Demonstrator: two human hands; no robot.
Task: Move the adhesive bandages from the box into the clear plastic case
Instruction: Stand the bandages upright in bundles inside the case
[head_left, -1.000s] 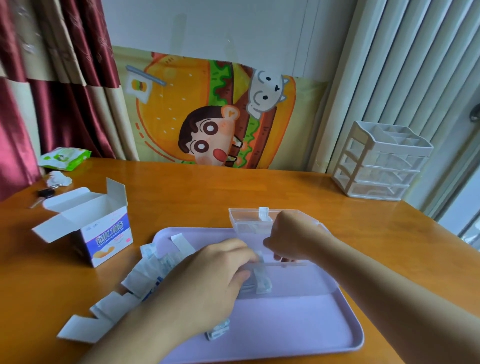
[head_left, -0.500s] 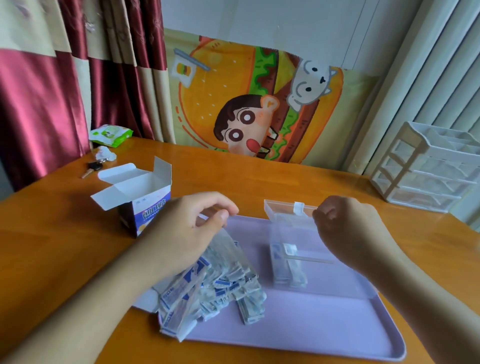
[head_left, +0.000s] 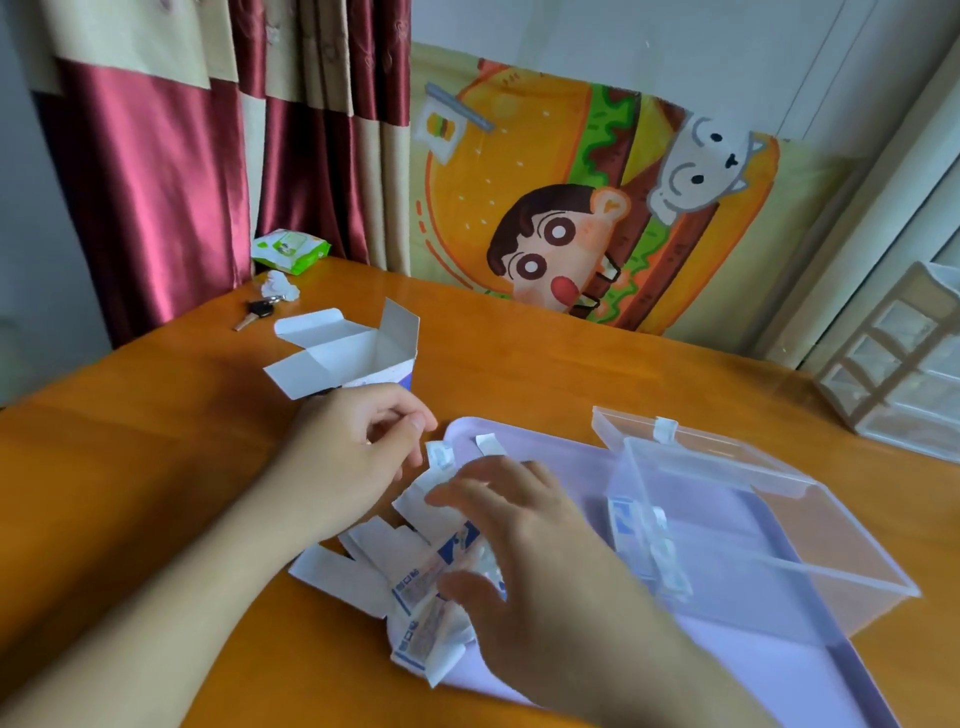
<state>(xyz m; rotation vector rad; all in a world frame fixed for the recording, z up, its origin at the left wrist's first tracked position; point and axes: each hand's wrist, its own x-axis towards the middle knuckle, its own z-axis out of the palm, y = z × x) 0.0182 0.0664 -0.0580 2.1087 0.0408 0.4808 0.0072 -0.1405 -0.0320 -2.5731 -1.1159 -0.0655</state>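
The bandages (head_left: 415, 566) lie in a loose, fanned heap at the near left corner of the lilac tray (head_left: 779, 670), some strips spilling over its edge onto the wooden table (head_left: 156, 467). A few are already inside the clear case (head_left: 769, 525), standing against its left wall; the case sits open on the tray, lid tipped back. The box (head_left: 358, 358) stands open on the table behind the left hand, just beyond the tray.

The left hand (head_left: 353, 457) has its fingers loosely curled, thumb and forefinger close together at the top of the heap (whether they actually pinch a strip cannot be told). The right hand (head_left: 524, 561) is spread, fingers straight, over the heap, holding nothing visible.

The strips look feather-light, thin and floppy, with slick paper wrappers that probably slide apart; gathering several by their long edges into a squared stack should serve better than lifting by one end.

The right hand hides the heap's middle, the box's contents are out of sight, and the wrapper print is too small to read.
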